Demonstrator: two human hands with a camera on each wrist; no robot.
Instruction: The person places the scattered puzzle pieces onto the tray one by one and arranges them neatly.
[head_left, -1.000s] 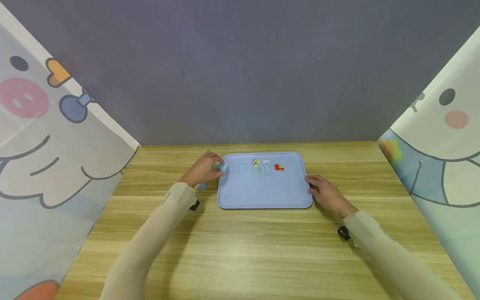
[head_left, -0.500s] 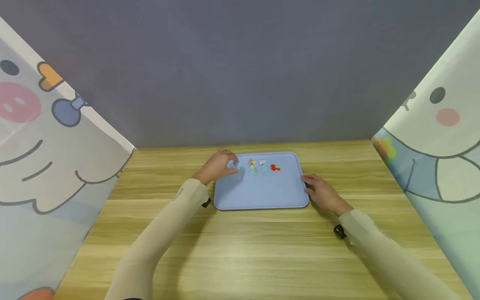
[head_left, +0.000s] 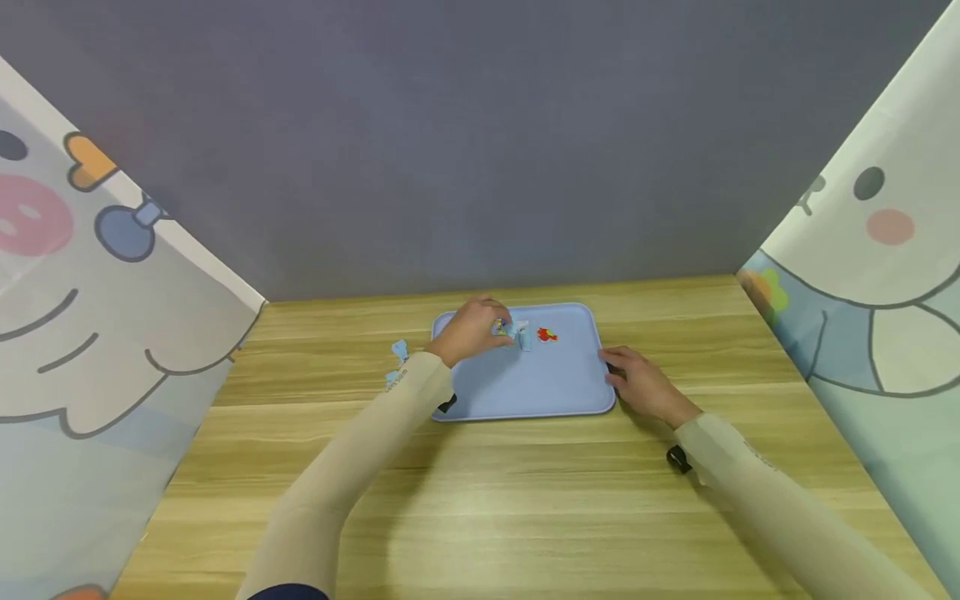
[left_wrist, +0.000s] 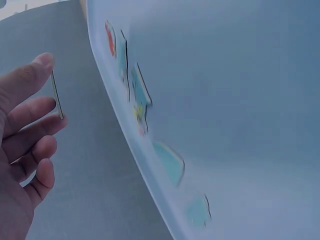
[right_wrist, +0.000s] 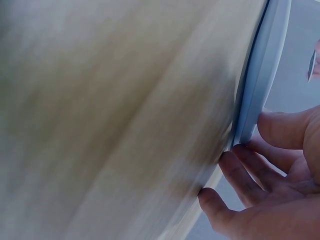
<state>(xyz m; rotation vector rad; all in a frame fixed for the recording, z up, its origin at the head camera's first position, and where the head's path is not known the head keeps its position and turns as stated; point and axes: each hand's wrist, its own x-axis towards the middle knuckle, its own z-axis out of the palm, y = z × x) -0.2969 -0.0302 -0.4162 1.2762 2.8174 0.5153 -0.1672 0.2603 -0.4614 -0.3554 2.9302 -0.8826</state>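
Note:
My left hand is over the upper part of a pale blue tray. Between thumb and fingertips it pinches a thin flat puzzle piece, seen edge-on in the left wrist view. Several puzzle pieces lie in a row on the tray along its far side, among them a red one, a yellow-patterned one and a light blue one. In the head view the left hand covers some of them. My right hand grips the tray's right rim, thumb on the edge and fingers low beside it.
More light blue pieces lie on the wooden table left of the tray, partly behind the left sleeve. A grey wall rises behind the table. Cartoon-printed curtains flank both sides.
My left hand has moved right with its piece, from the tray's left edge to over the row. Pieces left of the tray show again. The right hand stays at the rim; the view shifts slightly.

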